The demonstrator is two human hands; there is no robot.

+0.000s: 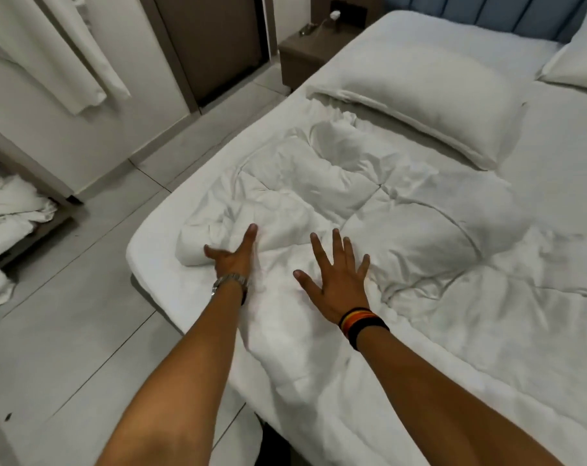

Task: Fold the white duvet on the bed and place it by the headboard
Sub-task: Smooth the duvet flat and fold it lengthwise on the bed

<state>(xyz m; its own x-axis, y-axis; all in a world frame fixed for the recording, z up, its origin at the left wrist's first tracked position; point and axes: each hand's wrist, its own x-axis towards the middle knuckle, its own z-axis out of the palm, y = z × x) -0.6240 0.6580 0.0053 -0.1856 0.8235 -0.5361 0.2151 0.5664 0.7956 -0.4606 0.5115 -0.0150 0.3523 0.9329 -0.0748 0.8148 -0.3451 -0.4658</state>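
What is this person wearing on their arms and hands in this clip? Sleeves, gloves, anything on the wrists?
Both forearms are bare, with no sleeves or gloves in view. The left hand has a silver metal-link wristwatch at the wrist. The right hand has a stack of bands at the wrist: mostly black, with orange, red and yellow stripes. No rings are visible.

duvet lies on bed, before pillow.
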